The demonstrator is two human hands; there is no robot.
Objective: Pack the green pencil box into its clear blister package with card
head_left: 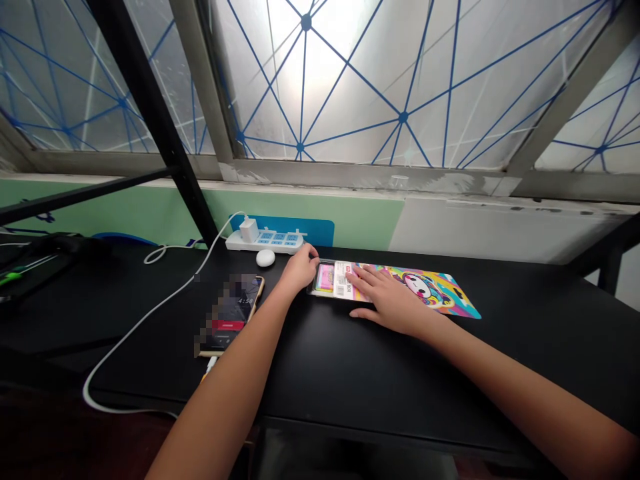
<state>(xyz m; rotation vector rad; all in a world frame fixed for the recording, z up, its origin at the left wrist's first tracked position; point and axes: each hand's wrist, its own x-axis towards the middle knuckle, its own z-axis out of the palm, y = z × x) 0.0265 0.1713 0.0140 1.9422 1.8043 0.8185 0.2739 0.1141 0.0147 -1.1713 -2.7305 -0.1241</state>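
A long, colourful cartoon-printed package (453,297) lies flat on the black desk. Its left end has a dark-edged section with pink contents (325,278), beside a white label (342,280) with a barcode. At that left end, my left hand (299,268) has its fingers bent round the far corner; the thumb is partly hidden. My right hand (387,300) rests palm down across the middle of the package. Its fingers are stretched over the print and label, and the thumb reaches toward the desk at the near edge.
A phone (233,310) with a lit screen lies left of my left forearm, a cable at its lower end. Behind it are a small white rounded case (265,258) and a white power strip (280,241) with a plugged charger (249,230). A black metal post (165,140) stands at left.
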